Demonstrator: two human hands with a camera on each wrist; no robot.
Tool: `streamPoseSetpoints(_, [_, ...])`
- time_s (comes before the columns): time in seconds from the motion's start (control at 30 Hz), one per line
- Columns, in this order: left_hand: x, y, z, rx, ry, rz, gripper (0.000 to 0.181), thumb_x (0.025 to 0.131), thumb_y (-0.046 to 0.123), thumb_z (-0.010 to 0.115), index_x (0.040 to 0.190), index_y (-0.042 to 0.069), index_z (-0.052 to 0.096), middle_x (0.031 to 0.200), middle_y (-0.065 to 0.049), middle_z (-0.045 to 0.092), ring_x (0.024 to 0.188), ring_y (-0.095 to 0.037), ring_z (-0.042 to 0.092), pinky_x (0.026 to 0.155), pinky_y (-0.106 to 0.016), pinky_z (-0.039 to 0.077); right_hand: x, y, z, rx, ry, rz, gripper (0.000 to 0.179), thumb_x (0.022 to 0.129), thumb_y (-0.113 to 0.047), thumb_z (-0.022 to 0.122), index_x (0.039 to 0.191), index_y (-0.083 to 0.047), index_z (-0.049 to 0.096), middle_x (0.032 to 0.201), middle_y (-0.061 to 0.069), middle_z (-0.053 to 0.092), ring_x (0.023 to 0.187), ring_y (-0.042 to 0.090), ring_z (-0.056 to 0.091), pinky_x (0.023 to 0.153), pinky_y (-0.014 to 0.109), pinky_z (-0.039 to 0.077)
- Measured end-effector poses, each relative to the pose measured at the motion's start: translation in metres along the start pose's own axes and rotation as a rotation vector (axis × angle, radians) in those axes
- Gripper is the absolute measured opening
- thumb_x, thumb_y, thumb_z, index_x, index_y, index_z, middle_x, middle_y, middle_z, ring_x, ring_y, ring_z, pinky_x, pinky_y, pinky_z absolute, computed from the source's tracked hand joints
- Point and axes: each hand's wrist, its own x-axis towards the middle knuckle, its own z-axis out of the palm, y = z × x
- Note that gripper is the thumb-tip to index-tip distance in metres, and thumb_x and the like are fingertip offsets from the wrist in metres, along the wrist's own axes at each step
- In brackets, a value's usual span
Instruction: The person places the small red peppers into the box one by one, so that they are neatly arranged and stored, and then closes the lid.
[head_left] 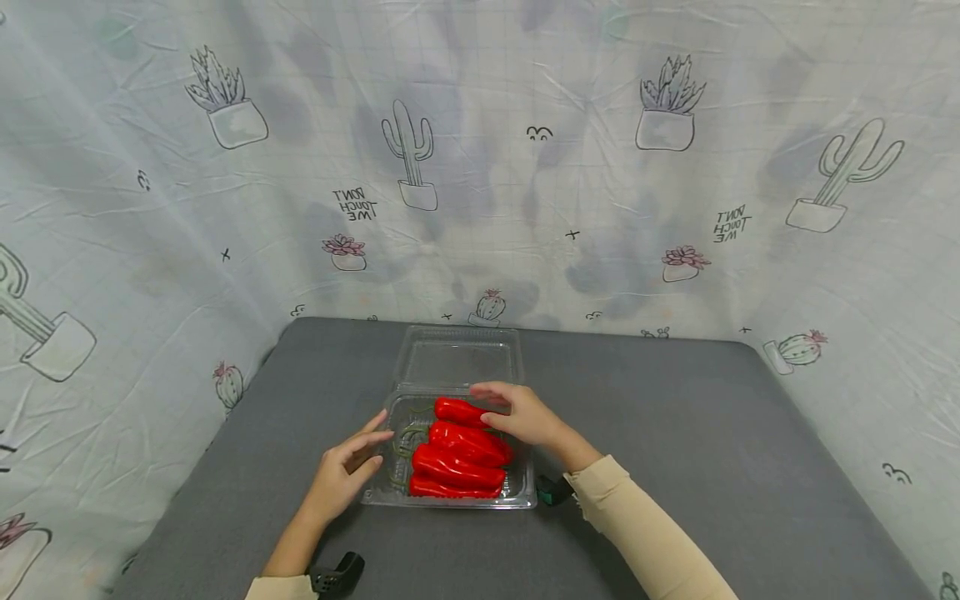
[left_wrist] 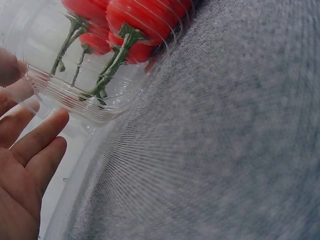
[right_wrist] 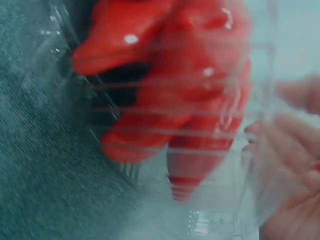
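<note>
A clear plastic clamshell box [head_left: 523, 492] lies on the grey table, its hinged lid [head_left: 459, 360] folded back behind it. Inside, several red peppers [head_left: 459, 467] lie side by side, their green stems [left_wrist: 112, 67] toward the left. My left hand [head_left: 341, 475] is at the box's left side, fingers extended, the tips at the clear wall. Over the back right part of the box is my right hand [head_left: 527, 415], thumb and fingers spread apart by the end of the rearmost pepper [head_left: 459, 411]. The right wrist view is blurred there and shows no pepper between the fingers.
Grey cloth covers the table [head_left: 660, 467] around the box. A pale curtain [head_left: 487, 167] printed with cacti surrounds the table at the back and sides. Dark wrist devices are worn on the left wrist [head_left: 337, 575] and right wrist [head_left: 553, 490].
</note>
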Motion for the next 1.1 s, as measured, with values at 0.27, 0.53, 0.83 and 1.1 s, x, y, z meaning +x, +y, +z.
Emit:
streamPoseSetpoints(0.27, [-0.001, -0.001, -0.002, 0.001, -0.002, -0.016, 0.035, 0.084, -0.016, 0.058, 0.119, -0.013, 0.057, 0.141, -0.034, 0.038, 0.128, -0.001, 0.046, 0.097, -0.01, 0.041, -0.002, 0.003, -0.017, 0.098, 0.097, 0.01, 0.047, 0.091, -0.005, 0.061, 0.135, 0.003, 0.047, 0.137, 0.024, 0.05, 0.126, 0.034, 0.049, 0.107, 0.046, 0.04])
streamPoseSetpoints(0.53, [0.0, -0.001, -0.002, -0.008, -0.005, -0.004, 0.034, 0.085, -0.014, 0.058, 0.119, -0.013, 0.057, 0.141, -0.034, 0.038, 0.128, -0.001, 0.046, 0.098, -0.01, 0.041, -0.006, 0.007, -0.03, 0.141, 0.173, 0.045, 0.047, 0.091, 0.001, 0.059, 0.135, 0.008, 0.045, 0.135, 0.03, 0.048, 0.125, 0.04, 0.048, 0.106, 0.051, 0.038])
streamPoseSetpoints(0.83, [0.0, 0.002, -0.001, -0.008, 0.011, 0.033, 0.035, 0.083, -0.018, 0.057, 0.118, -0.013, 0.057, 0.141, -0.032, 0.04, 0.127, -0.003, 0.047, 0.098, -0.009, 0.041, -0.013, -0.002, -0.037, 0.138, 0.257, 0.105, 0.044, 0.091, 0.005, 0.055, 0.132, 0.016, 0.042, 0.133, 0.037, 0.045, 0.124, 0.047, 0.045, 0.105, 0.055, 0.037])
streamPoseSetpoints(1.1, [-0.001, 0.002, -0.001, -0.017, 0.001, 0.023, 0.035, 0.083, -0.018, 0.057, 0.118, -0.014, 0.057, 0.142, -0.031, 0.04, 0.128, -0.004, 0.046, 0.098, -0.011, 0.041, -0.009, 0.039, -0.033, 0.094, 0.386, 0.233, 0.047, 0.094, -0.008, 0.057, 0.137, 0.007, 0.042, 0.139, 0.027, 0.046, 0.129, 0.039, 0.044, 0.105, 0.05, 0.04])
